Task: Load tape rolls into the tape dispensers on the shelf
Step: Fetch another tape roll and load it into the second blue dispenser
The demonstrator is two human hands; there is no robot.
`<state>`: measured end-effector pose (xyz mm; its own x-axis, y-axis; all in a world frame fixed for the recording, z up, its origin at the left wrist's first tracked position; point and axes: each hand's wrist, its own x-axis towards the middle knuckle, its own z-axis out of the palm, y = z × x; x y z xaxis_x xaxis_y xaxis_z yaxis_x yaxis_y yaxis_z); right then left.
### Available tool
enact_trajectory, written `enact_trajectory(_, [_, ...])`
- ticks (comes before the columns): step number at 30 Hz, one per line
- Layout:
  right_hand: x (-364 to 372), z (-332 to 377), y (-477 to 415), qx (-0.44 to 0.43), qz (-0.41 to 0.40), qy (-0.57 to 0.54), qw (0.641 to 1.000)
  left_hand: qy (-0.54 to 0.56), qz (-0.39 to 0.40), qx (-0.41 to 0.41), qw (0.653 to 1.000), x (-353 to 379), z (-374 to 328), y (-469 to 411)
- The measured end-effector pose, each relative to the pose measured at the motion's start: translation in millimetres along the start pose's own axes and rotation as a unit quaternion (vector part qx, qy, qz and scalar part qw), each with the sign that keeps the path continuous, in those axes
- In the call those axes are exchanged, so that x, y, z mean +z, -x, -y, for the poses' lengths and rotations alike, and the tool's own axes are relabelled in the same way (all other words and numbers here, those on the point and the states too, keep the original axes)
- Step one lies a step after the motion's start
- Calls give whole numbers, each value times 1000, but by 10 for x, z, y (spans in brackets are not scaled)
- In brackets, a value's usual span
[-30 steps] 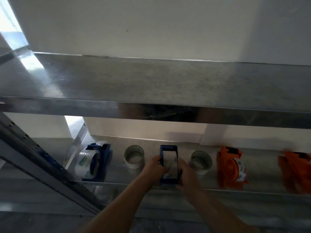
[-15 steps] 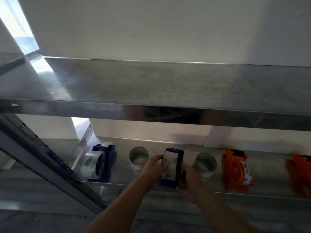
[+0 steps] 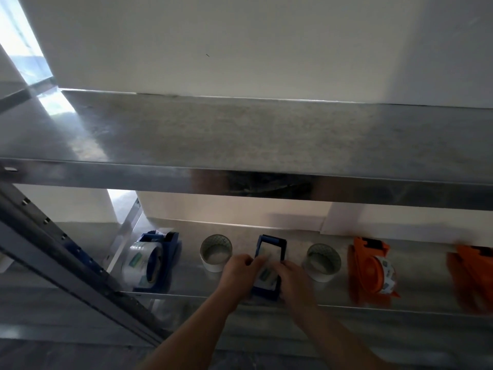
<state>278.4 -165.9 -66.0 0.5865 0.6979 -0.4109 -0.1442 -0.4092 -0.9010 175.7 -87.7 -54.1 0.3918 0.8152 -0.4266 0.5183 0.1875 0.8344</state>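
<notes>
You're holding the middle blue dispenser (image 3: 270,265) with both hands at the near edge of the lower shelf (image 3: 333,305). Your left hand (image 3: 237,276) is curling around its left side, fingers closed on the frame, and your right hand (image 3: 293,281) is wrapping the right side the same way, thumbs lying over the clear tape roll (image 3: 266,268) sitting inside it. There's a small green label on that roll, but the print is too blurry to read.

Compared with half a second back, the dispenser is sitting squarer to you instead of tilting to the right, and your right hand is sliding further up over it.

To the left, a bare tape roll (image 3: 215,252) is standing on end just beside your left hand, and further left a loaded blue dispenser (image 3: 154,260) is sitting by the shelf post (image 3: 66,252), its roll showing a green label that's also unreadable. To the right, another loose roll (image 3: 323,261) is close to your right hand, then a loaded orange dispenser (image 3: 372,271), then a second orange one (image 3: 472,279) smearing off at the edge.

The upper shelf (image 3: 240,134) is hanging right over everything, so headroom is tight. The gaps between the items are narrow, and the dispenser's near end is hanging right at the shelf lip.
</notes>
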Motion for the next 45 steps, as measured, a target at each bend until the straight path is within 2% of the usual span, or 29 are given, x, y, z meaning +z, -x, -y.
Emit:
enact_trajectory(3, [10, 57, 7, 55, 23, -24, 998, 13, -14, -21, 1000, -1, -25, -29])
enact_trajectory(6, [-2, 94, 17, 69, 16, -42, 997, 21, -19, -17, 999, 23, -28, -42])
enact_trajectory(8, [-9, 107, 1, 84, 12, -26, 996, -57, -29, 67, 996, -1, -18, 3])
enact_trajectory(11, [-10, 114, -18, 87, 6, -6, 996, -190, -34, 224, 955, -58, 0, 6])
enact_trajectory(17, [16, 97, -57, 75, 21, 9, 997, -294, -49, 295, 908, -105, -95, -118])
enact_trajectory(21, [33, 68, -104, 82, 33, 6, 996, -336, -36, 295, 894, -116, -172, -130])
enact_trajectory(27, [21, 68, -187, 155, 44, -63, 985, -347, 2, 300, 888, -212, -204, -131])
enact_trajectory(31, [64, 102, -201, 167, 20, -71, 983, -356, 9, 285, 890, -184, -282, -156])
enact_trajectory(34, [62, 100, -195, 155, 12, -63, 986, -385, 7, 292, 875, -127, -295, -169])
enact_trajectory(43, [40, 49, -67, 90, -30, -58, 994, -265, -63, 213, 938, 31, -219, -234])
enact_trajectory(45, [13, -36, -99, 80, -49, 12, 995, -240, -59, 189, 950, 65, -216, -248])
